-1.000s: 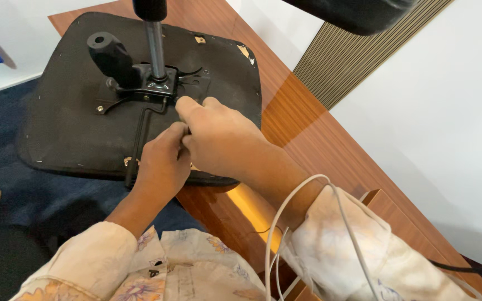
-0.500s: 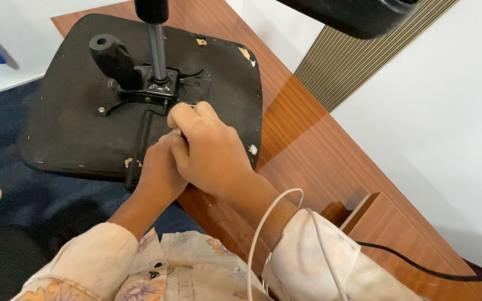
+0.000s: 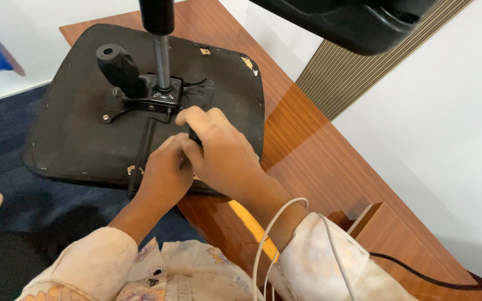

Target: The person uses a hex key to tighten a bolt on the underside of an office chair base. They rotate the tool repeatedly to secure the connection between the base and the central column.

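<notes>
Landmark: the metal mechanism plate [image 3: 160,95] bolted at the middle of the upturned chair seat [image 3: 68,139].

Chair seat: lies underside up on the wooden table [image 3: 319,167], its near edge overhanging the table edge. Underside is covered in matte black fabric, rounded-square in outline, with small pale tears in the far right corner from the plate and staples dotted along the left rim.

Right hand [image 3: 227,159]: just on the near-right side of the plate, back of hand up, wrist angled in from the lower right. Fingers are curled down and clenched around a small dark part [image 3: 194,135] on the seat; only a sliver of it shows between the knuckles, so its shape cannot be told.

Left hand [image 3: 165,173]: nearer than the plate, tucked against the right hand and touching it. Fingers bent inward beneath the right hand's fingers; whether they grip anything cannot be told, as the fingertips are hidden.

Black lever rod [image 3: 140,150]: thin, straight, runs from the plate toward the near seat edge, passing just left of the left hand.

Gas cylinder [image 3: 162,53]: rises from the plate, bright smooth metal shaft below, black sleeve above.

Black knob handle [image 3: 119,69]: thick, cylindrical, juts out tilted to the left of the plate.

Sleeves are pale and floral-printed; white cables [image 3: 274,239] loop over the right forearm.
</notes>
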